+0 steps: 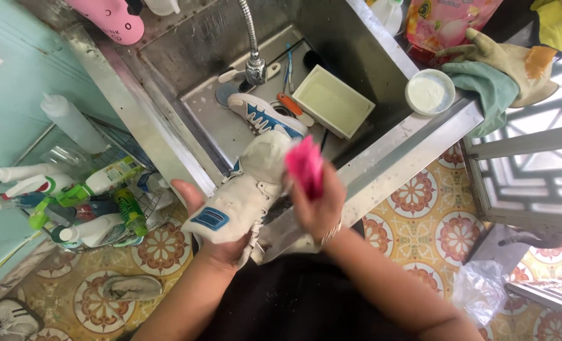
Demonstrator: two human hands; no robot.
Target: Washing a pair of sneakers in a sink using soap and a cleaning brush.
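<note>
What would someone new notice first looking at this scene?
The pink brush in the right hand, pressed to a white shoe that the left hand holds over the sink's edge. Then the second shoe, white and blue, lying in the steel sink under the tap.

The sink [350, 38] is dull, scuffed steel. The shoe [243, 196] looks like matt cream leather or cloth (blurred here), with a glossy blue patch. The pink brush [305, 167] seems plastic. Floor tiles [420, 215] are glazed.
</note>
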